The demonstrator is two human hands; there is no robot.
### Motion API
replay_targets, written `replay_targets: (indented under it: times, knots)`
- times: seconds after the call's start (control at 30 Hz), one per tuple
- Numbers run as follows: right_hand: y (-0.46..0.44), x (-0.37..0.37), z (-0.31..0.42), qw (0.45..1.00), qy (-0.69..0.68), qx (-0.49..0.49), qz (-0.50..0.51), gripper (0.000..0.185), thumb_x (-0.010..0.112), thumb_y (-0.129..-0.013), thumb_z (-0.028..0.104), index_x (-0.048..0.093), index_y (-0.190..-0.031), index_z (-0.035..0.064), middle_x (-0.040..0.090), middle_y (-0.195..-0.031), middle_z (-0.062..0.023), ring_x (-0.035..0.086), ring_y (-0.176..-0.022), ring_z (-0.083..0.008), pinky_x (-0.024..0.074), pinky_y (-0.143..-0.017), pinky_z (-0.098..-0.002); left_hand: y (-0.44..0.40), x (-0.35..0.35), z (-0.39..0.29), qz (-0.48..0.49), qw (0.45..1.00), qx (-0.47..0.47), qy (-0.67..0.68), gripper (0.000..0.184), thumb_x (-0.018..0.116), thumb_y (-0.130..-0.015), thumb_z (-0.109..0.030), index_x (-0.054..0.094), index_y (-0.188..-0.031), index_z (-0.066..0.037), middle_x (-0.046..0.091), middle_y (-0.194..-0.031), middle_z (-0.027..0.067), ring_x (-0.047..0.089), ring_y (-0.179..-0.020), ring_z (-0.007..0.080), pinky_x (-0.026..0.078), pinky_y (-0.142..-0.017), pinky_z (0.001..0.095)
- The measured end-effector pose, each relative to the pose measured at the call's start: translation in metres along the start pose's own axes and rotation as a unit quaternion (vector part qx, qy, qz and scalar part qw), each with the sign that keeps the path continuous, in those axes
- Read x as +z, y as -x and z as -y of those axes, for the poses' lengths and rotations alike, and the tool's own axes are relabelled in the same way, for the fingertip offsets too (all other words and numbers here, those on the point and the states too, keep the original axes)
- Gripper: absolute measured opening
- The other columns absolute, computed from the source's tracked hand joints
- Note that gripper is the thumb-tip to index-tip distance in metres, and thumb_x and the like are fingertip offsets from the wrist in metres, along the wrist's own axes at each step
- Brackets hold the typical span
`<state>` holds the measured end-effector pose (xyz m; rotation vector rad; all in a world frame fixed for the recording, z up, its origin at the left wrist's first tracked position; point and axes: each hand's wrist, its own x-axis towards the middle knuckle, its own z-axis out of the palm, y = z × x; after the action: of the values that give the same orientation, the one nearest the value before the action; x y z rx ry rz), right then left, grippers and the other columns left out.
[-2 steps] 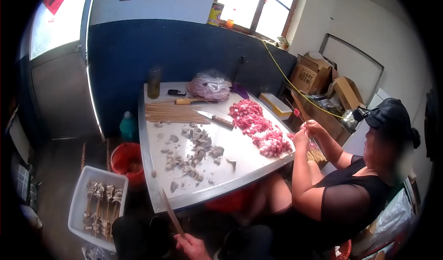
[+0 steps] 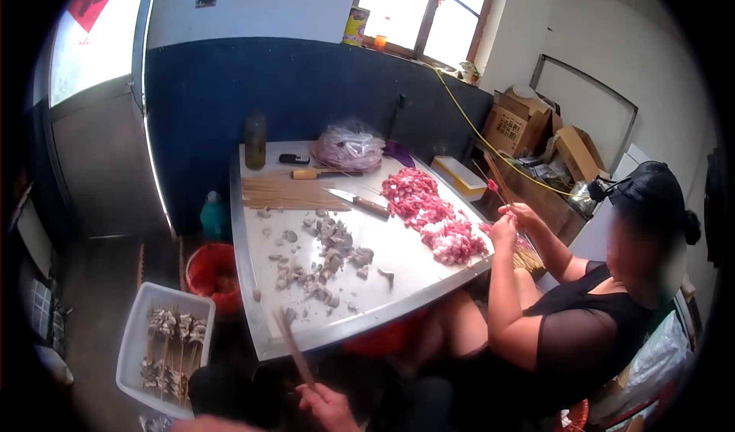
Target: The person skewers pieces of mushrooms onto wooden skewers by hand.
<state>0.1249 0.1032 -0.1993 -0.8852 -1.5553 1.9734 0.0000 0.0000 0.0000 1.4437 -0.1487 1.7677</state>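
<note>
Low in the view, my right hand [image 2: 329, 407] is closed around a thin bundle of wooden skewers [image 2: 295, 351], which slants up to the left past the table's near edge. My left hand [image 2: 218, 424] shows only as a blur at the bottom edge, its fingers not readable. Greyish-white pieces of meat or mushroom [image 2: 333, 244] lie scattered on the white table [image 2: 360, 302]; their kind is unclear. Left of my legs, a white plastic bin [image 2: 126, 363] holds several loaded skewers [image 2: 176, 328].
Diced red meat [image 2: 429, 210] is heaped at the table's right. A knife [image 2: 360, 201] lies beside loose skewers [image 2: 283, 193], a phone [image 2: 294, 158] and a bagged bundle [image 2: 348, 147]. A co-worker [image 2: 589, 302] at the right threads meat. A red bucket [image 2: 214, 267] stands left.
My left hand has come into view at the bottom edge. My right hand has moved slightly right with the skewers, and the whole view has shifted a little.
</note>
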Motion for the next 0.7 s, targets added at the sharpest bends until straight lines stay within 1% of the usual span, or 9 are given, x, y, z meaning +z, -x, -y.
replay_targets:
  times: [0.03,0.07,0.1,0.17,0.27,0.37,0.4,0.53,0.7]
  knots:
    - [0.013,-0.015,0.007,1.000,0.007,-0.004,-0.006,0.025,0.054,-0.096,0.026,0.065,-0.097,0.0038,0.057,-0.065,0.0029,0.043,-0.054,-0.0037,0.0343,-0.050,-0.0202,0.000,0.004,0.009,-0.136,0.987,0.001,-0.087,0.020,0.063,-0.086,-0.015,0.052,-0.084,0.001,0.060,-0.076,0.0184,0.062,-0.064,0.0318,0.056,-0.064,0.0484]
    - [0.003,-0.018,0.018,1.000,0.004,-0.015,-0.015,0.025,0.053,-0.096,0.026,0.065,-0.096,0.0038,0.056,-0.064,0.0034,0.042,-0.054,-0.0036,0.0338,-0.049,-0.0203,-0.007,-0.005,0.017,-0.241,0.955,-0.020,-0.172,0.015,0.058,-0.088,-0.010,0.051,-0.080,0.000,0.058,-0.073,0.0155,0.061,-0.065,0.0267,0.056,-0.064,0.0422]
    - [-0.008,-0.024,0.033,0.999,0.005,-0.027,-0.024,0.025,0.052,-0.097,0.025,0.065,-0.096,0.0038,0.056,-0.064,0.0038,0.041,-0.053,-0.0035,0.0333,-0.049,-0.0203,-0.015,-0.029,0.020,-0.306,0.879,-0.090,-0.355,0.010,0.056,-0.087,-0.005,0.052,-0.078,-0.001,0.058,-0.074,0.0134,0.061,-0.069,0.0218,0.053,-0.065,0.0355]
    - [-0.026,-0.032,0.057,0.997,-0.053,-0.044,-0.037,0.028,0.049,-0.098,0.026,0.064,-0.091,0.0036,0.054,-0.064,0.0034,0.040,-0.052,-0.0028,0.0320,-0.048,-0.0201,-0.035,-0.090,0.041,-0.385,0.821,-0.116,-0.404,0.004,0.058,-0.084,0.000,0.056,-0.082,-0.001,0.059,-0.074,0.0069,0.060,-0.069,0.0154,0.047,-0.067,0.0257]
    - [-0.046,-0.053,0.076,0.991,-0.027,-0.101,-0.081,0.032,0.048,-0.099,0.029,0.061,-0.084,0.0040,0.051,-0.062,0.0033,0.039,-0.051,-0.0027,0.0296,-0.046,-0.0201,-0.038,-0.181,0.081,-0.316,0.742,-0.160,-0.570,0.008,0.062,-0.084,-0.002,0.061,-0.092,0.000,0.062,-0.080,0.0055,0.057,-0.070,0.0121,0.046,-0.064,0.0249]
    - [-0.058,-0.076,0.083,0.978,0.001,-0.138,-0.156,0.034,0.047,-0.099,0.031,0.063,-0.090,0.0024,0.053,-0.064,0.0029,0.039,-0.051,-0.0029,0.0284,-0.044,-0.0204,-0.043,-0.258,0.137,-0.201,0.675,-0.181,-0.687,0.015,0.060,-0.079,-0.005,0.065,-0.093,-0.001,0.064,-0.086,0.0147,0.063,-0.073,0.0260,0.049,-0.067,0.0342]
    - [-0.062,-0.092,0.065,0.978,0.037,-0.140,-0.149,0.033,0.048,-0.099,0.030,0.063,-0.100,0.0012,0.057,-0.070,0.0015,0.038,-0.051,-0.0026,0.0294,-0.045,-0.0200,-0.044,-0.271,0.148,-0.159,0.656,-0.206,-0.709,0.016,0.062,-0.079,-0.007,0.066,-0.094,-0.001,0.063,-0.085,0.0133,0.062,-0.074,0.0238,0.050,-0.067,0.0327]
    - [-0.048,-0.103,0.054,0.972,0.030,-0.121,-0.200,0.027,0.051,-0.099,0.025,0.062,-0.107,0.0017,0.057,-0.072,0.0026,0.037,-0.052,-0.0011,0.0284,-0.045,-0.0190,-0.048,-0.301,0.182,-0.036,0.590,-0.275,-0.758,0.018,0.064,-0.079,-0.014,0.069,-0.093,-0.004,0.063,-0.085,0.0123,0.062,-0.078,0.0276,0.050,-0.073,0.0353]
    - [-0.047,-0.103,0.064,0.976,0.028,-0.131,-0.171,0.025,0.051,-0.099,0.023,0.062,-0.107,0.0018,0.058,-0.072,0.0030,0.037,-0.052,-0.0004,0.0284,-0.045,-0.0187,-0.059,-0.303,0.182,-0.009,0.566,-0.330,-0.755,0.017,0.063,-0.079,-0.016,0.071,-0.088,-0.004,0.064,-0.084,0.0130,0.063,-0.079,0.0291,0.049,-0.074,0.0374]
